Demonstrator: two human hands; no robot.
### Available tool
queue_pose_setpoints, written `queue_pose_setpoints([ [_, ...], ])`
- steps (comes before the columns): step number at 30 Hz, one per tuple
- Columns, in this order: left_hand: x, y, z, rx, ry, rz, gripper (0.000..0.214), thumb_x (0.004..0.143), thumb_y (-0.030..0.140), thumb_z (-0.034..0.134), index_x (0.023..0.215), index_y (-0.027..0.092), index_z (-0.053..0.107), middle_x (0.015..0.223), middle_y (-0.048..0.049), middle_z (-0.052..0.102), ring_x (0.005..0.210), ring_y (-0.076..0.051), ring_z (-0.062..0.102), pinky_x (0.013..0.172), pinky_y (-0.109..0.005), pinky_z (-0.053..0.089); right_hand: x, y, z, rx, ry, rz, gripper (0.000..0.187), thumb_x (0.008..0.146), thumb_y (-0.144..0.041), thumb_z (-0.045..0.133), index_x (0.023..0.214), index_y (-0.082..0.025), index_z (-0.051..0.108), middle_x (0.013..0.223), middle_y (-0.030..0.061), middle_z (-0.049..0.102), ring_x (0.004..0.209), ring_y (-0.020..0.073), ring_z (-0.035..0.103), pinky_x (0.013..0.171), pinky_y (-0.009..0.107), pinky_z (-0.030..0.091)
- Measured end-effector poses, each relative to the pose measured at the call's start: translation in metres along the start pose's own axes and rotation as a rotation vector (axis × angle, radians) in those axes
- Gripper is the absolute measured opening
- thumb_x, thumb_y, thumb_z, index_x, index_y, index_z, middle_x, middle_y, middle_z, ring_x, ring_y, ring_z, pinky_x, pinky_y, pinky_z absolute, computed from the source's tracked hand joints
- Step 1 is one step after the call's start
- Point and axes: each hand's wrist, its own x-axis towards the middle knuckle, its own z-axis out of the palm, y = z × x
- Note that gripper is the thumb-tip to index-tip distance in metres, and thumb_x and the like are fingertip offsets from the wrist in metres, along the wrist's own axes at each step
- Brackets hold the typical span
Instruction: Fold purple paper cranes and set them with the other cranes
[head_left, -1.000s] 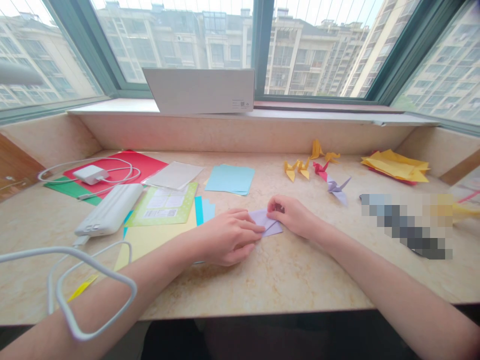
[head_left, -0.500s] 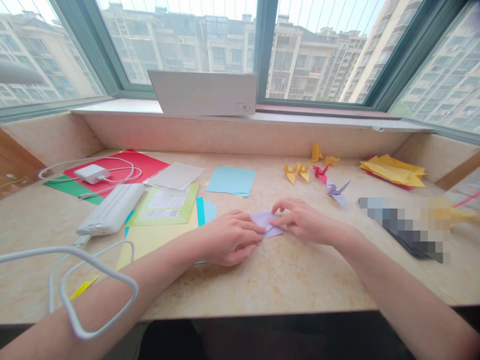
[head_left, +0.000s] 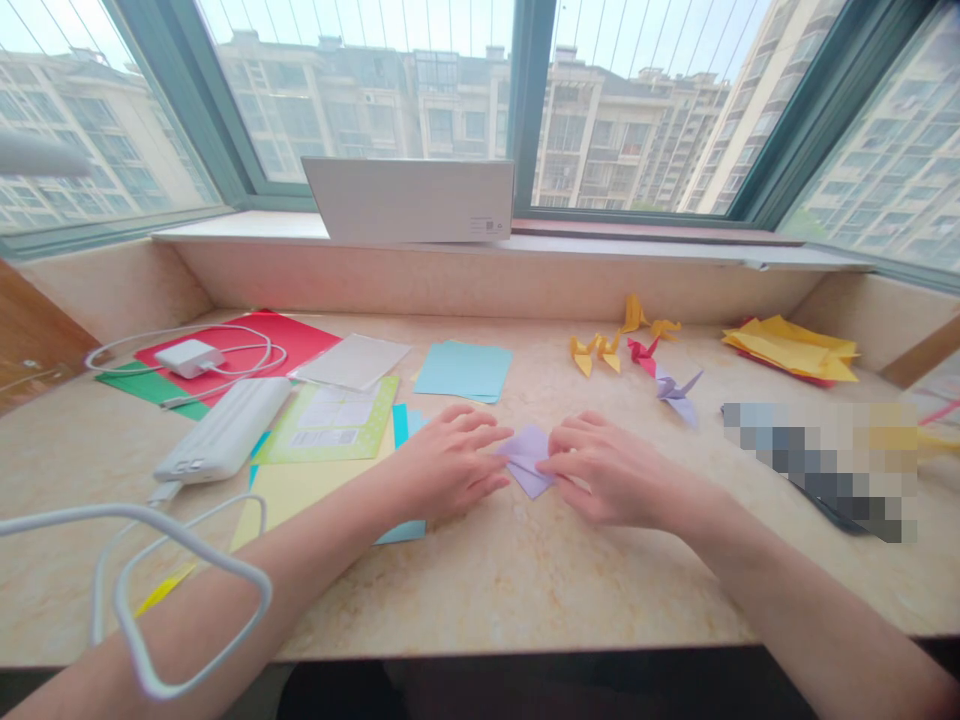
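A small folded piece of purple origami paper lies flat on the marble counter between my hands, a crease line across it. My left hand rests at its left corner, fingers stretched out and slightly apart, fingertips at the edge. On the other side, my right hand has its fingers curled and pinches the right edge of the paper. Beyond the right hand stand a purple paper crane, a red paper crane and several yellow paper cranes.
Light blue paper squares lie behind my left hand. Left of them are a white power bank, a charger, red paper and a looping cable over my left forearm. Yellow sheets and a blurred-out dark device sit right.
The purple paper has turned so that a corner points toward me. My left hand has drawn back slightly to its left edge, and my right hand has shifted a little right and closed more.
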Motion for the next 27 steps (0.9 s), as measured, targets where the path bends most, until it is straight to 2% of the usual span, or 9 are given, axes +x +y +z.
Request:
queue_pose_setpoints([
  [2, 0.000, 0.001, 0.002, 0.038, 0.004, -0.047, 0.028, 0.097, 0.035, 0.052, 0.114, 0.020, 0.068, 0.136, -0.0134, 0.060, 0.122, -0.033, 0.053, 0.103, -0.052, 0.037, 0.002, -0.006, 0.005, 0.016, 0.008, 0.001, 0.017, 0.091, -0.027, 0.061, 0.085, -0.020, 0.075, 0.084, 0.0079, 0.066, 0.082, 0.0224, 0.058, 0.080, 0.038, 0.040],
  [5, 0.002, 0.009, 0.000, 0.044, -0.011, -0.084, 0.028, 0.097, 0.027, 0.051, 0.120, 0.017, 0.064, 0.129, -0.0140, 0.063, 0.117, -0.031, 0.056, 0.100, -0.048, 0.041, 0.006, -0.014, 0.013, 0.032, 0.026, 0.076, 0.031, 0.097, -0.038, 0.056, 0.082, -0.018, 0.074, 0.082, 0.0079, 0.065, 0.077, 0.0208, 0.058, 0.073, 0.034, 0.040],
  [8, 0.006, 0.021, -0.004, 0.013, -0.062, -0.065, 0.026, 0.098, 0.021, 0.046, 0.115, 0.018, 0.065, 0.113, -0.0116, 0.066, 0.105, -0.026, 0.059, 0.093, -0.042, 0.045, 0.009, -0.018, 0.019, 0.022, 0.036, 0.136, 0.036, 0.100, -0.036, 0.050, 0.080, -0.018, 0.074, 0.079, 0.0072, 0.064, 0.071, 0.0190, 0.057, 0.066, 0.033, 0.039],
  [11, 0.009, 0.029, -0.005, -0.026, -0.098, -0.059, 0.025, 0.099, 0.021, 0.044, 0.110, 0.018, 0.066, 0.104, -0.0109, 0.066, 0.098, -0.025, 0.061, 0.088, -0.040, 0.047, 0.010, -0.013, 0.020, 0.067, 0.079, 0.187, 0.037, 0.101, -0.032, 0.048, 0.077, -0.019, 0.073, 0.078, 0.0063, 0.065, 0.072, 0.0191, 0.059, 0.068, 0.033, 0.041],
  [13, 0.009, 0.030, -0.003, -0.053, -0.092, -0.067, 0.025, 0.098, 0.019, 0.044, 0.113, 0.017, 0.064, 0.105, -0.0109, 0.066, 0.100, -0.026, 0.061, 0.089, -0.041, 0.047, 0.011, -0.004, 0.020, 0.115, 0.180, 0.287, 0.032, 0.100, -0.030, 0.049, 0.081, -0.019, 0.074, 0.081, 0.0063, 0.067, 0.077, 0.0201, 0.062, 0.072, 0.033, 0.043],
  [15, 0.008, 0.028, -0.001, -0.086, -0.079, -0.072, 0.025, 0.098, 0.016, 0.045, 0.115, 0.017, 0.063, 0.107, -0.0108, 0.066, 0.104, -0.026, 0.061, 0.091, -0.041, 0.048, 0.011, 0.006, 0.021, 0.154, 0.309, 0.425, 0.022, 0.097, -0.032, 0.056, 0.096, -0.020, 0.074, 0.090, 0.0069, 0.070, 0.084, 0.0219, 0.065, 0.078, 0.035, 0.045],
  [18, 0.006, 0.026, 0.003, -0.141, -0.063, -0.075, 0.026, 0.097, 0.014, 0.045, 0.117, 0.017, 0.063, 0.109, -0.0110, 0.066, 0.105, -0.025, 0.062, 0.092, -0.040, 0.049, 0.012, 0.015, 0.025, 0.216, 0.333, 0.529, 0.026, 0.092, -0.036, 0.063, 0.109, -0.019, 0.072, 0.095, 0.0077, 0.071, 0.088, 0.0240, 0.066, 0.081, 0.037, 0.047],
  [22, 0.004, 0.023, 0.007, -0.196, -0.031, -0.080, 0.027, 0.098, 0.017, 0.044, 0.120, 0.016, 0.062, 0.118, -0.0124, 0.064, 0.109, -0.025, 0.062, 0.094, -0.040, 0.050, 0.016, 0.014, 0.031, 0.286, 0.276, 0.543, 0.016, 0.088, -0.031, 0.067, 0.095, -0.018, 0.073, 0.093, 0.0069, 0.071, 0.087, 0.0231, 0.065, 0.080, 0.036, 0.047],
  [27, 0.004, 0.020, 0.006, -0.217, -0.028, -0.062, 0.027, 0.100, 0.021, 0.043, 0.118, 0.018, 0.062, 0.118, -0.0109, 0.065, 0.109, -0.024, 0.063, 0.096, -0.041, 0.050, 0.019, 0.009, 0.030, 0.363, 0.280, 0.519, 0.001, 0.083, -0.020, 0.069, 0.083, -0.019, 0.070, 0.085, 0.0029, 0.070, 0.080, 0.0193, 0.063, 0.074, 0.032, 0.046],
])
